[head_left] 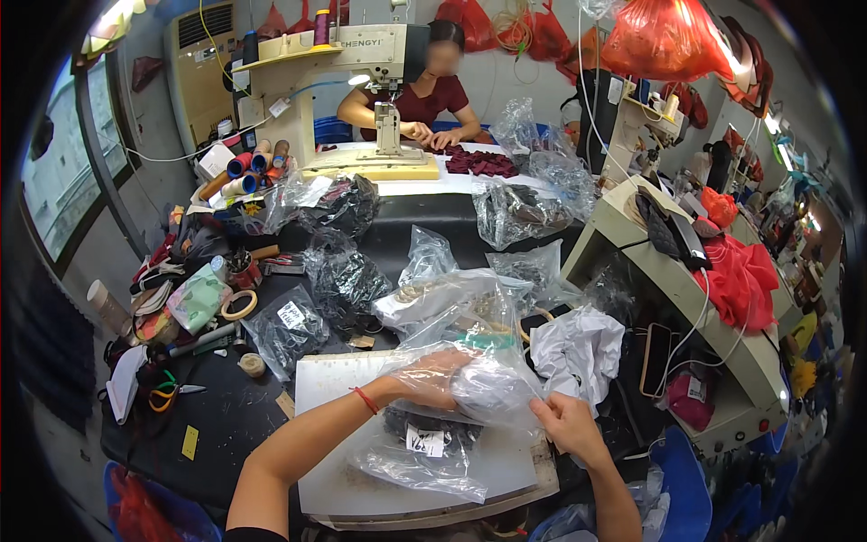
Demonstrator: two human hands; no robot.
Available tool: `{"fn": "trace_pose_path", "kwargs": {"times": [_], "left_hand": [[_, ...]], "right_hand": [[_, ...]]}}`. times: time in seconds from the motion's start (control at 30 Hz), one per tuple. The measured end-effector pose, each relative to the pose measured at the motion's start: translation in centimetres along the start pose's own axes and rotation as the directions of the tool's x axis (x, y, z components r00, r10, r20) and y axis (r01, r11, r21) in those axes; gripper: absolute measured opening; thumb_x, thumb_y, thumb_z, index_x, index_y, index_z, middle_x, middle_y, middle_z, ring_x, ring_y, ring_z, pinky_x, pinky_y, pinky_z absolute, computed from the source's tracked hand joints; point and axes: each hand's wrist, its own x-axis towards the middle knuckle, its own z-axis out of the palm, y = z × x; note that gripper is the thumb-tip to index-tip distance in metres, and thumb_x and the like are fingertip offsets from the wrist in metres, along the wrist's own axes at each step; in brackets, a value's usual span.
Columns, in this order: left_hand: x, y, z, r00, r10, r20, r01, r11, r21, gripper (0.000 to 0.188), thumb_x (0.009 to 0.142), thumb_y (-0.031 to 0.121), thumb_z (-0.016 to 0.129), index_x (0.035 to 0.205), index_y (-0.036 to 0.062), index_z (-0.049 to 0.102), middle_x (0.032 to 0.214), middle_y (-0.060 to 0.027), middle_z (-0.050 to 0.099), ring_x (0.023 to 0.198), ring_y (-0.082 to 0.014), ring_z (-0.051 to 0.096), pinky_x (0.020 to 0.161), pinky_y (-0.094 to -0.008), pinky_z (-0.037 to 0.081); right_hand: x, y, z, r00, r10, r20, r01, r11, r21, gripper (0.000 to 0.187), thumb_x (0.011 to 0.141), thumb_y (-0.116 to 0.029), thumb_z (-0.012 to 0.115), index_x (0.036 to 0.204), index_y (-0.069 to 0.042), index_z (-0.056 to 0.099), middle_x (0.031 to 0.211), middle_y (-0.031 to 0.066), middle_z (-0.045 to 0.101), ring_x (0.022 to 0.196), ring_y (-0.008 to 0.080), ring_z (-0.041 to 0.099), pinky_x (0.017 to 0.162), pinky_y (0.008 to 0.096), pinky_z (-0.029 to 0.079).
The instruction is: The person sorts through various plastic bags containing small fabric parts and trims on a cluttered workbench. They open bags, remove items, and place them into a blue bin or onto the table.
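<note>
"Forearms (291,441) rise from the lower edge; what are the hands doing?"

"Right hand (571,426) pinches the edge of a clear bag (508,339), right of centre in the frame, fingers closed. Left hand (435,378) sits under its film, near the frame's centre, against a white bundle (492,390); I can't tell if its fingers grip."

"How best to handle it?"

"Hold that edge taut, I'd say, and move the left slowly so the thin plastic doesn't tear. Mind the labelled packet (426,441) on the board (336,425), lower down."
</note>
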Motion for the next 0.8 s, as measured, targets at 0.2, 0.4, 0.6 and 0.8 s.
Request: {"fn": "trace_pose_path", "kwargs": {"times": [0.2,0.4,0.6,0.8], "left_hand": [[0.0,0.1,-0.6,0.998,0.027,0.059,-0.025,0.999,-0.028,0.1,0.055,0.035,0.079,0.137,-0.0007,0.033,0.131,-0.0244,0.044,0.124,-0.0374,0.04,0.105,-0.0414,0.032],[-0.9,5.0,0.9,0.978,0.19,-0.081,-0.125,0.856,0.502,0.101,0.062,0.021,0.078,0.144,0.0107,0.019,0.142,-0.0216,0.03,0.132,-0.0406,0.026,0.108,-0.0457,0.026],[-1.7,2.8,2.3,0.941,0.319,-0.11,-0.25,0.878,0.409,0.079,0.067,0.004,0.064,0.139,0.0161,0.034,0.136,-0.0197,0.036,0.128,-0.0386,0.033,0.109,-0.0441,0.026],[-1.5,2.0,0.5,0.931,0.358,-0.071,-0.32,0.895,0.311,0.074,0.068,0.002,0.064,0.136,0.014,0.038,0.137,-0.0174,0.037,0.127,-0.0382,0.035,0.106,-0.0428,0.031]], "right_hand": [[0.7,1.2,1.6,0.986,-0.144,-0.087,0.151,0.985,0.08,0.03,0.089,-0.024,0.056,0.079,0.004,0.059,0.057,0.0115,0.054,0.051,0.0151,0.05,0.05,0.0333,0.038],[2.3,1.4,2.9,0.998,0.003,-0.065,0.036,0.812,0.583,0.031,0.094,-0.021,0.051,0.072,0.0,0.059,0.053,-0.0016,0.047,0.046,0.005,0.042,0.047,0.0232,0.037],[2.0,-1.7,0.9,0.959,0.072,0.276,-0.273,0.511,0.815,0.032,0.096,-0.024,0.05,0.074,-0.001,0.056,0.055,-0.0044,0.041,0.047,0.0045,0.037,0.049,0.0196,0.038],[1.6,3.1,-0.5,0.937,0.049,0.346,-0.172,0.926,0.336,0.035,0.093,-0.03,0.054,0.074,0.0,0.057,0.056,0.0002,0.048,0.046,0.008,0.043,0.048,0.0248,0.039]]}}
